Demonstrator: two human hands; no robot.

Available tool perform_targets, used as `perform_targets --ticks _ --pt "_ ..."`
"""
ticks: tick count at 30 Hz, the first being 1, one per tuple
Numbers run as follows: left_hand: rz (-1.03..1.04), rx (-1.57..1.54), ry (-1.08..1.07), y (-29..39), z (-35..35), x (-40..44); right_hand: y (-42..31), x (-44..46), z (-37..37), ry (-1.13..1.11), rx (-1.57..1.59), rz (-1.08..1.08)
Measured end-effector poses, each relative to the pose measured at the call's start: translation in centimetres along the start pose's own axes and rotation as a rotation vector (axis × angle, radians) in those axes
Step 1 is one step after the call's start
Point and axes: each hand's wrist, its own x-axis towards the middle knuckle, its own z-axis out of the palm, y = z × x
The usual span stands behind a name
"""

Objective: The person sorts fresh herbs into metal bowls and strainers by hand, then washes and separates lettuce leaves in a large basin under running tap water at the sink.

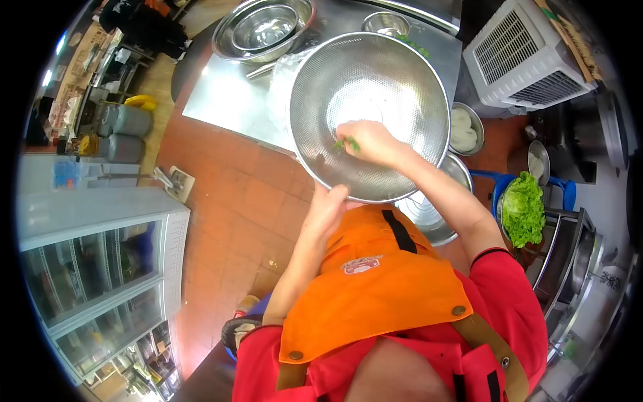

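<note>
Faces shiny grey metal counter [224, 104] | holds wide round silver perforated-metal strainer [402, 80] at counter's near edge | grips strainer's near rim with fingers of left hand [326, 204] | with curled fingers of right hand [372, 139], inside strainer, clasps small green leafy sprigs [351, 144]

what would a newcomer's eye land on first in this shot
Probably the big perforated metal bowl at upper centre, its near rim held by the left hand while the right hand, inside it, holds a bit of greenery. Just below, the bright orange apron stands out against red sleeves. Off to the right, a vivid green heap of leafy lettuce catches the eye too.
</note>
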Motion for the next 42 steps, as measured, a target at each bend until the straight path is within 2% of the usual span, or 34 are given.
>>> perform_targets --ticks 4,8,12,16,19,22,23,24,26,28,31,34,36,37,40,42 --pt "0.008 -0.013 -0.041 -0.3 -1.2 0.2 1.8 -1.2 -3.5 -0.029 0.517 0.053" --pt "0.032 -0.001 -0.026 0.2 -1.1 0.1 2.6 -3.7 -6.0 -0.252 0.169 0.034" --pt "0.033 0.008 -0.018 0.4 -0.8 -0.1 1.5 -4.3 -3.7 -0.369 -0.241 0.096" --pt "0.003 0.043 -0.008 0.6 -0.5 -0.3 1.8 -3.9 -1.5 -0.274 -0.418 0.052" --pt "-0.002 0.030 0.027 0.5 -0.5 -0.1 1.9 -4.1 -2.8 -0.230 -0.355 0.089" --pt "0.020 0.013 0.049 0.1 -1.3 0.0 2.8 -4.7 -5.4 -0.091 0.318 0.162" --pt "0.028 0.012 0.046 0.2 -1.9 0.0 3.2 -4.6 -6.8 0.000 0.550 0.117" --pt "0.029 0.015 0.060 0.3 -2.3 0.0 4.1 -4.8 -7.9 0.138 0.670 0.160" --pt "0.031 0.027 0.078 0.4 -3.1 -0.5 5.4 -5.3 -11.6 0.424 0.783 0.229" --pt "0.069 0.017 0.133 0.8 -3.0 -2.0 8.0 -5.9 -14.5 0.653 0.678 0.306" --pt "0.087 -0.001 0.227 0.4 -4.0 -3.6 14.7 -5.4 -15.0 0.915 0.612 0.321" --pt "0.105 -0.008 0.271 0.3 -4.2 -4.1 21.6 -2.4 -10.7 0.859 0.404 0.311" --pt "0.111 -0.008 0.299 0.3 -4.5 -4.3 26.9 -1.4 -6.1 0.651 0.071 0.522" --pt "0.103 -0.016 0.292 0.5 -4.6 -4.6 26.6 -1.1 -5.7 0.540 -0.091 0.622" --pt "0.096 -0.061 0.274 0.2 -4.4 -4.5 26.0 -2.1 -6.9 0.579 0.164 0.565" --pt "0.101 -0.073 0.270 0.2 -4.2 -4.5 26.5 -3.0 -6.6 0.540 0.217 0.550"
